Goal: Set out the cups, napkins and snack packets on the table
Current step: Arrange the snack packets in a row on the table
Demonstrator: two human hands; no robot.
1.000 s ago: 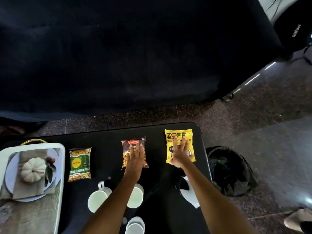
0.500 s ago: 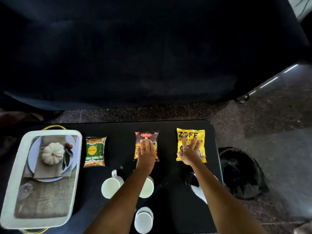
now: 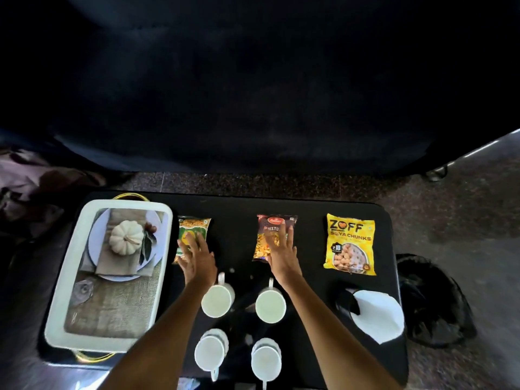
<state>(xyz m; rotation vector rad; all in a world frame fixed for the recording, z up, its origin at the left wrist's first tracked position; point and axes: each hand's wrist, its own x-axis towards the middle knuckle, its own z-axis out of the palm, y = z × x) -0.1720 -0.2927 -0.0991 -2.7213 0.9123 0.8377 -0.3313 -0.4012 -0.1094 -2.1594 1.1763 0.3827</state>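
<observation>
Three snack packets flat in row along far edge of worktop (image 3: 309,212): green packet (image 3: 194,229) left, maroon packet (image 3: 274,229) middle, yellow packet (image 3: 350,243) right, uncovered. Four white cups (image 3: 217,301) upright in two pairs nearer. White napkins (image 3: 378,316) at right, beside dark holder.

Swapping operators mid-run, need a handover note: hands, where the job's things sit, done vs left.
Left hand: flat, fingers spread on the green packet, not gripping.
Right hand: flat on the maroon packet, not gripping.
Yellow packet: lies free at the right of the packet row along the far edge of the table.
Cups: two behind the packets, two more at the near edge.
Napkins: white stack, near right, not laid out.
Done: packets in a row. Left: probably spreading the cups and napkins.
</observation>
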